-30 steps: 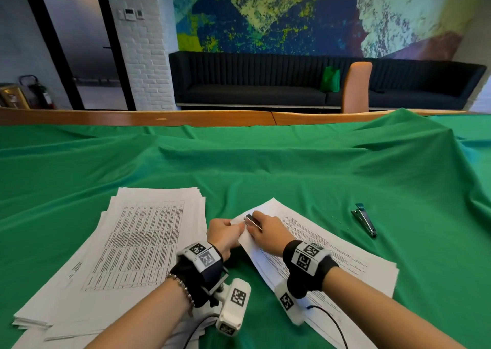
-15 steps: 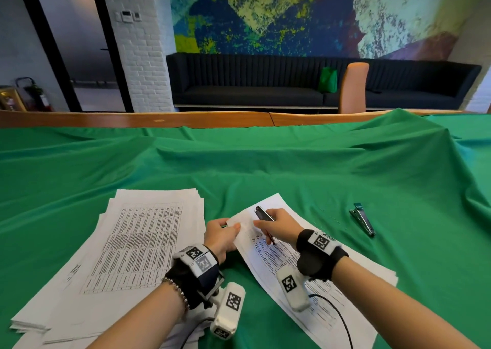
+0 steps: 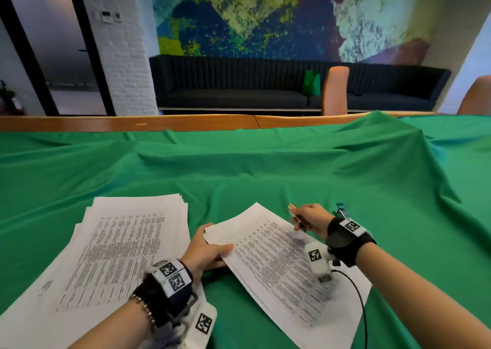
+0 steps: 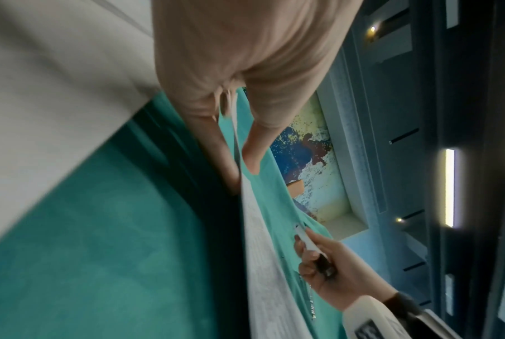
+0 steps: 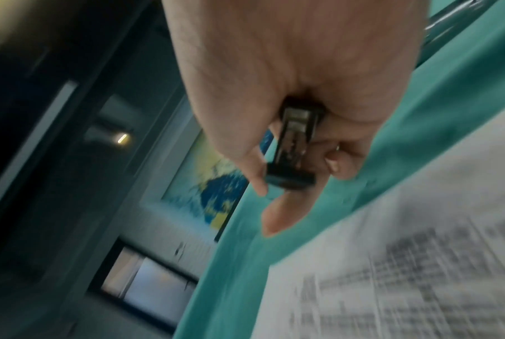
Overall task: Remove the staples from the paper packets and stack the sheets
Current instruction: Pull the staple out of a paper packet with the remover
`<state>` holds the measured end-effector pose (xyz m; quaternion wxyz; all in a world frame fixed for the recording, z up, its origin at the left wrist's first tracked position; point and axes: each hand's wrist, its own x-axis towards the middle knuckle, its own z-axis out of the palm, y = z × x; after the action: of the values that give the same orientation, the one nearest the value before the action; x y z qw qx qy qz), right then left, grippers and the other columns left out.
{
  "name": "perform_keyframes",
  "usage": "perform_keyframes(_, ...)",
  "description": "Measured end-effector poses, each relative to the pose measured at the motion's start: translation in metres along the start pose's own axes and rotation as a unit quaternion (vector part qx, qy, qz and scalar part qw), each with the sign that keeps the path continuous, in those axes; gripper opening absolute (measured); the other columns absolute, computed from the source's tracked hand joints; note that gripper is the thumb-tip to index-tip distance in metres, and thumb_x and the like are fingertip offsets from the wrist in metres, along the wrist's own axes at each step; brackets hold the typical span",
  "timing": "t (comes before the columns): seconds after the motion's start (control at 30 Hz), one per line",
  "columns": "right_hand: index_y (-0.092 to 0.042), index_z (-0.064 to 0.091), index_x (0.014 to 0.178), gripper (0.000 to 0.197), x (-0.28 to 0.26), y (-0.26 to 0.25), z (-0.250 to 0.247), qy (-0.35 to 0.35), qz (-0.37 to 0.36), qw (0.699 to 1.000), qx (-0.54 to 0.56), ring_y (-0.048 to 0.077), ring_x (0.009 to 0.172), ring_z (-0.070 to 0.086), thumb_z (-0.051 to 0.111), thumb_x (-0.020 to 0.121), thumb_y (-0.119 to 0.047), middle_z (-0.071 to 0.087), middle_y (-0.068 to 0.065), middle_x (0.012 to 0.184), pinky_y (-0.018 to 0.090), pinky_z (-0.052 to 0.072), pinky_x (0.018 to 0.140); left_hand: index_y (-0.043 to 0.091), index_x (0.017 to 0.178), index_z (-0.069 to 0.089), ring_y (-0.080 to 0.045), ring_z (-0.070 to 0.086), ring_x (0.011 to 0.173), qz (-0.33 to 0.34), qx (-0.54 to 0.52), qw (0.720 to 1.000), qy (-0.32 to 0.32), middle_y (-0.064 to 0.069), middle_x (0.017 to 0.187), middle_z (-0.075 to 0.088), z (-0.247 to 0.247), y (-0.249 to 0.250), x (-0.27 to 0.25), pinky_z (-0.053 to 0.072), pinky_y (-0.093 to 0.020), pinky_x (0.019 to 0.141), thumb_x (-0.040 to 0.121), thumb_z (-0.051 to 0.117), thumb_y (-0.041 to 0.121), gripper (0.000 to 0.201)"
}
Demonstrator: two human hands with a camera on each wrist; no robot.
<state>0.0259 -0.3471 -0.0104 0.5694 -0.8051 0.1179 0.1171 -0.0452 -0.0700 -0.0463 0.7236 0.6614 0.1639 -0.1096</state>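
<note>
Gripping the staple remover (image 3: 299, 217) in the right hand (image 3: 310, 219), fingers curled round it, just past the packet's (image 3: 279, 263) far edge. Pinching that packet's near-left corner with the left hand (image 3: 206, 250), thumb on top. Probably between de-stapling and stacking; next, sliding sheets onto the stack (image 3: 111, 250) beside.

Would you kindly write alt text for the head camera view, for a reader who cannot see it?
On a green cloth, the left hand pinches the near corner of a printed paper packet while the right hand holds a small black staple remover beyond its far edge. A stack of printed sheets lies to the left.
</note>
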Motion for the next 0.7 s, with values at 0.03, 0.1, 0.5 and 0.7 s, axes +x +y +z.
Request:
perform_keyframes(0.03, -0.003, 0.057, 0.078, 0.020, 0.002, 0.001, -0.008, 0.040, 0.020, 0.999, 0.013, 0.015, 0.040, 0.055, 0.061, 0.093, -0.015, 0.064, 0.013, 0.066, 0.022, 0.032, 0.042, 0.023, 0.138, 0.032, -0.028, 0.068, 0.088, 0.004, -0.006, 1.000, 0.007, -0.012, 0.125, 0.060, -0.001, 0.000, 0.001, 0.059, -0.034, 0.053, 0.078, 0.070, -0.011, 0.079)
perform_keyframes(0.1, -0.005, 0.051, 0.071, 0.026, 0.005, 0.007, -0.026, 0.099, 0.070, 0.991, 0.048, 0.013, 0.029, 0.052, 0.058, 0.095, -0.012, 0.058, 0.009, 0.050, 0.013, 0.031, 0.033, 0.033, 0.148, 0.015, -0.030, 0.067, 0.093, 0.018, -0.001, 1.000, 0.023, -0.012, 0.127, 0.058, -0.002, 0.002, 0.002, 0.058, -0.034, 0.051, 0.081, 0.066, -0.011, 0.096)
perform_keyframes(0.5, -0.002, 0.052, 0.062, 0.034, 0.001, 0.020, -0.052, 0.098, 0.127, 0.980, -0.116, 0.013, 0.030, 0.045, 0.066, 0.089, -0.018, 0.055, 0.009, 0.051, 0.017, 0.033, 0.035, 0.039, 0.143, 0.032, -0.032, 0.068, 0.094, 0.019, 0.141, 0.986, -0.090, -0.013, 0.122, 0.056, 0.008, 0.009, -0.009, 0.060, -0.040, 0.059, 0.083, 0.059, -0.015, 0.084)
perform_keyframes(0.7, -0.006, 0.059, 0.063, 0.033, -0.001, 0.014, -0.062, 0.105, 0.118, 0.959, -0.235, 0.011, 0.035, 0.052, 0.074, 0.083, -0.028, 0.061, 0.002, 0.048, 0.019, 0.044, 0.042, 0.020, 0.099, 0.073, -0.008, 0.051, 0.044, 0.098, 0.226, 0.969, -0.033, -0.005, 0.090, 0.067, 0.010, 0.013, -0.005, 0.041, -0.020, 0.045, 0.085, 0.044, -0.012, 0.046)
